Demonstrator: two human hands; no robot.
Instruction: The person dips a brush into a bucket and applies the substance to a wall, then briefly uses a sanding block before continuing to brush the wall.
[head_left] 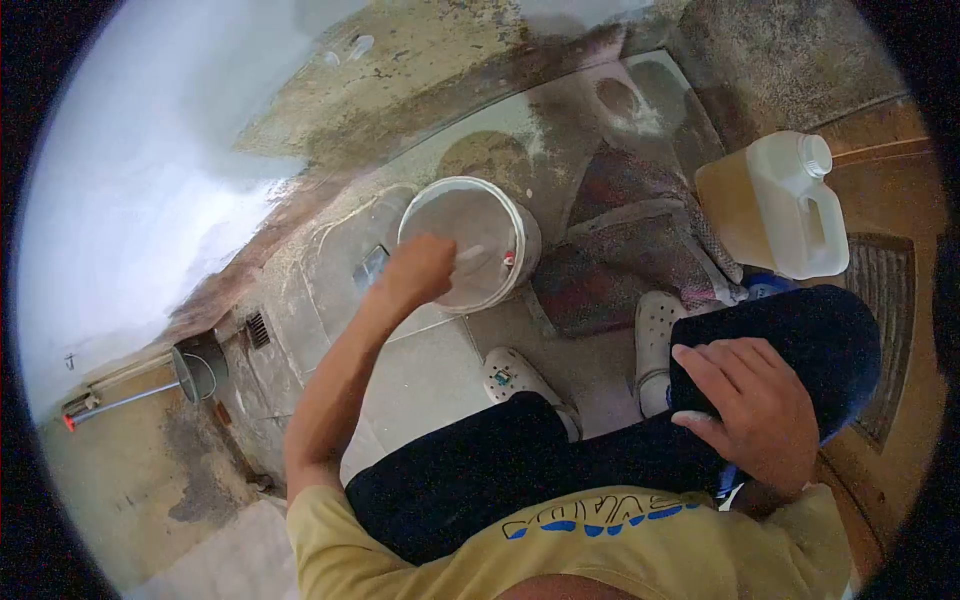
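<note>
My left hand [420, 268] is closed above the near-left rim of a white round bucket [530, 228] on the tiled floor. A pale streak shows beside its fingers, but what they hold, if anything, I cannot make out. Inside the bucket the contents look greyish, and a small red-and-white piece [509, 258] shows at the right inner wall. My right hand [755, 400] lies palm down on my dark-trousered knee, fingers spread, holding nothing.
A large jug [770, 205] of yellowish liquid stands right of a crumpled dark mat [630, 260]. A shiny rectangle [371, 267] lies left of the bucket. Farther left are a floor drain [257, 330] and a grey pail [200, 372]. A stained wall runs behind.
</note>
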